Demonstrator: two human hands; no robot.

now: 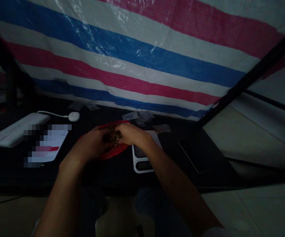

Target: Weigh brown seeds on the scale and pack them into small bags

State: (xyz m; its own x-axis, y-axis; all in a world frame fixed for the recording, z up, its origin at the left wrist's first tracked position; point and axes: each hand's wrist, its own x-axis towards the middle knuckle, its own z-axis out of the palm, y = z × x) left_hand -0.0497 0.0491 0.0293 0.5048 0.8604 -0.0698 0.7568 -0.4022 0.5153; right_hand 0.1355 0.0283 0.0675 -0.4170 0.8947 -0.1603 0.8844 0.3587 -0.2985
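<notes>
A red bowl (115,152) full of small brown pieces (114,135) stands on the dark table in front of me. My left hand (93,142) is cupped at the bowl's near left rim, its fingers curled into the brown pieces. Reaching in from the right, my right hand (131,133) has its fingers bent down onto the pile. Both hands meet over the middle of the bowl. Whether either hand holds pieces is hidden by the fingers and the dim light.
A white digital scale (142,163) sits just right of the bowl. A white keyboard (14,130) and mouse (73,116) lie at the left, with a blurred paper (47,144) beside them. Small clear bags (138,116) lie behind the bowl. A striped tarp (137,56) hangs behind.
</notes>
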